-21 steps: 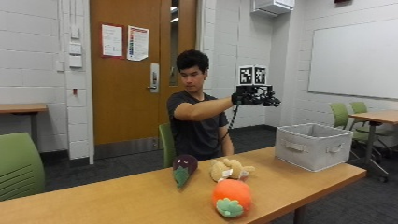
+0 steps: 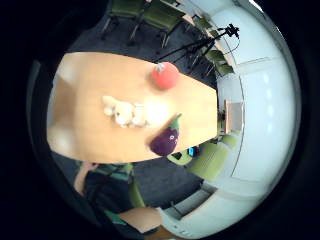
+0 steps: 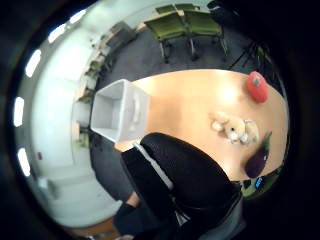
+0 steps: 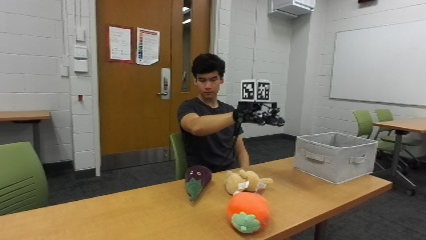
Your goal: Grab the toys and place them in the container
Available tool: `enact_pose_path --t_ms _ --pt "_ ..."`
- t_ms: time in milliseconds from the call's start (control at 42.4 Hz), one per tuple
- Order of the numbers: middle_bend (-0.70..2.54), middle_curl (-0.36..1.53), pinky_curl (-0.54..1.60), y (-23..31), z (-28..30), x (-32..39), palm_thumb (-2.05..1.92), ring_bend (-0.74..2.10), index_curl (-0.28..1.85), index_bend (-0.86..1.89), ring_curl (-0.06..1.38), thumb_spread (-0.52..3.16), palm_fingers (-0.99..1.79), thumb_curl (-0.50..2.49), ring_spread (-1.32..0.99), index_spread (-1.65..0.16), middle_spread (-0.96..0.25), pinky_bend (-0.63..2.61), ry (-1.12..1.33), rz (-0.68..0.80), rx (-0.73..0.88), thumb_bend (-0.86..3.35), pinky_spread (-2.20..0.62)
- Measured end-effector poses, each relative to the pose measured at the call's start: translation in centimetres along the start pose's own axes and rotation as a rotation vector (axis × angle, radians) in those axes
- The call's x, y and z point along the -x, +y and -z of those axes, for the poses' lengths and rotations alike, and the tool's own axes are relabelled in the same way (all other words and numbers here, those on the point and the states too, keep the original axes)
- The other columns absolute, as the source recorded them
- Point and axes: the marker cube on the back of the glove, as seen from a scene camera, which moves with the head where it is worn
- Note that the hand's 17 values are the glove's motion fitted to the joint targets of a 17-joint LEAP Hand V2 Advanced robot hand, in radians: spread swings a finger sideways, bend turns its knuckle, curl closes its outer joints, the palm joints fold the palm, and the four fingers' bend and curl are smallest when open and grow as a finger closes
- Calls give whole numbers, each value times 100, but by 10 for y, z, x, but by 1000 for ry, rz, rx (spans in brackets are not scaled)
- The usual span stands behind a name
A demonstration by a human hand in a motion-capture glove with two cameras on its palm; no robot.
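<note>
Three plush toys lie on the wooden table [image 4: 133, 210]: a purple eggplant [image 4: 197, 181], a tan soft animal [image 4: 245, 181] and an orange-red fruit [image 4: 248, 211] nearest the front edge. A grey fabric container [image 4: 335, 156] stands empty at the table's right end. My gloved right hand [image 4: 259, 116] hangs in the air at chest height, above the table between toys and container, fingers relaxed and holding nothing. The palm views look down on the eggplant [image 2: 166, 140], the animal [image 2: 124, 112], the fruit [image 2: 165, 76] and the container [image 3: 117, 112]. The black glove [image 3: 185, 185] fills part of the thumb side view.
A green chair [image 4: 20, 175] stands at the left and another [image 4: 177, 150] behind the person. More green chairs and a second table [image 4: 399, 125] are at the right. A camera tripod [image 2: 200, 45] stands on the floor beyond the table.
The raised right hand has come down a little and drawn slightly toward the person. The toys and the container have not moved.
</note>
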Motion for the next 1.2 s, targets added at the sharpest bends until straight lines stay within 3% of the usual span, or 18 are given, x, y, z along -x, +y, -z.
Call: enact_pose_path --t_ms 307,637,802,896,944,1038,1085,1132,1203 --pt "22 25 28 13 -135 -80 -16 19 25 18 13 104 1 4 -25 -28 -13 60 -79 -116 177 -11 -7" --pt "16 28 32 21 -208 -85 -17 15 31 21 15 98 -5 6 -23 -29 -13 66 -43 -146 210 -12 -6" --pt "10 25 33 22 -214 -82 -11 10 44 62 12 98 6 8 -21 -35 -12 69 -58 -151 216 -8 -4" --pt "22 27 28 22 -213 -76 3 23 50 85 13 112 37 12 -24 -36 -14 57 -30 -144 207 1 -3" --pt "17 26 29 22 -211 -75 -1 16 53 89 12 112 25 12 -23 -35 -13 59 22 -140 198 -2 -2" --pt "30 31 27 21 -206 -80 15 35 59 94 17 124 49 18 -28 -33 -19 47 147 -144 135 8 -2" --pt "33 32 28 21 -205 -86 39 55 58 80 22 126 65 25 -34 -32 -21 55 133 -155 108 21 -8" --pt "41 34 30 21 -204 -93 50 72 53 59 26 121 100 30 -41 -34 -27 74 86 -168 109 26 -21" --pt "51 39 33 20 -202 -101 58 91 52 42 34 112 112 35 -43 -35 -31 77 13 -191 130 28 -31"
